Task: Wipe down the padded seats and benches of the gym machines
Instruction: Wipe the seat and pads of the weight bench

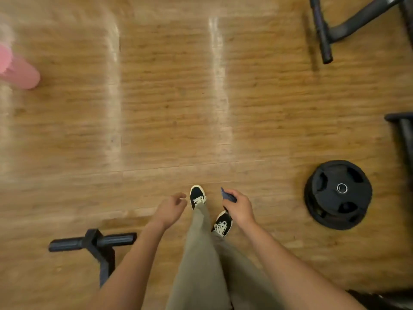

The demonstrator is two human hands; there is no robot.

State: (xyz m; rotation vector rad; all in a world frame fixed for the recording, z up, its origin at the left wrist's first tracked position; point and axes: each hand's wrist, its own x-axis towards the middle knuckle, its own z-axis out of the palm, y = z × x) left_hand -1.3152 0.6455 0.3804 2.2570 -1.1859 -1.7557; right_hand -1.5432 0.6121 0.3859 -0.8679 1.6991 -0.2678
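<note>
Head view: I'm seeing the right hand (240, 208) pinching a blue cloth (228, 195); the left hand (171, 208) is hanging relaxed, holding nothing, over the wood floor (167, 108).

The cloth (228, 194) is small and dark blue, bunched up in the right hand (240, 206) with the fingers curled round it. One crumpled end pokes out past the fingertips, pointing up and away from the person; most of the rest is hidden inside the grip. A dark scrap shows under the hand too, though whether that is cloth is hard to tell. It is carried in the air above the wood floor (169, 113) — touching nothing but the hand.
</note>
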